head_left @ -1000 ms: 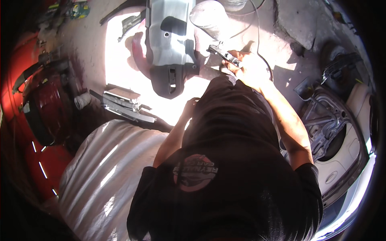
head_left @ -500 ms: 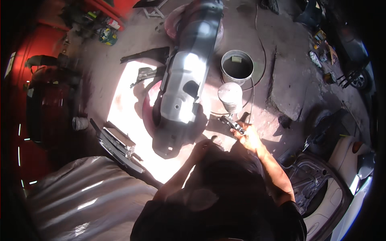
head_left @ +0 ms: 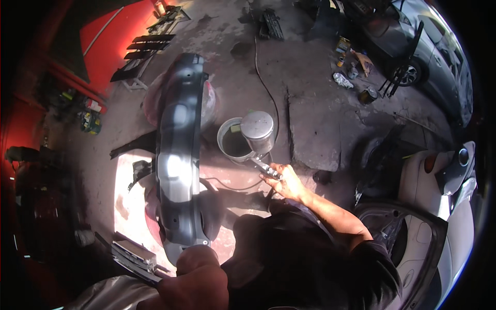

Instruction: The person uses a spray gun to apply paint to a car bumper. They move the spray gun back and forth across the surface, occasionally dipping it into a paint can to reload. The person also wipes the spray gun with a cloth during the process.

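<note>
In my right hand (head_left: 284, 181) is a paint spray gun (head_left: 267, 168), its handle wrapped by my fingers and its round silver cup (head_left: 257, 126) on top. The cup overlaps the far side of a grey bucket (head_left: 223, 139), in which a yellowish block (head_left: 235, 128) shows. To the left a long dark grey car bumper (head_left: 178, 134), glossy in the sunlight, lies on reddish rounded supports (head_left: 151, 206). My left hand (head_left: 199, 256) is at the bumper's near end; its fingers are hidden, and I cannot tell if it touches.
A hose (head_left: 266, 77) runs along the concrete floor past the bucket. Loose dark trim parts (head_left: 135, 258) lie at lower left beside a grey cover (head_left: 111, 294). A car door (head_left: 413, 248) stands at right, and a silver car (head_left: 439, 57) is parked at far right.
My view has shifted, and the bumper appears further left. My right hand has raised the spray gun toward the bucket. My left arm has moved left, to the bumper's near end.
</note>
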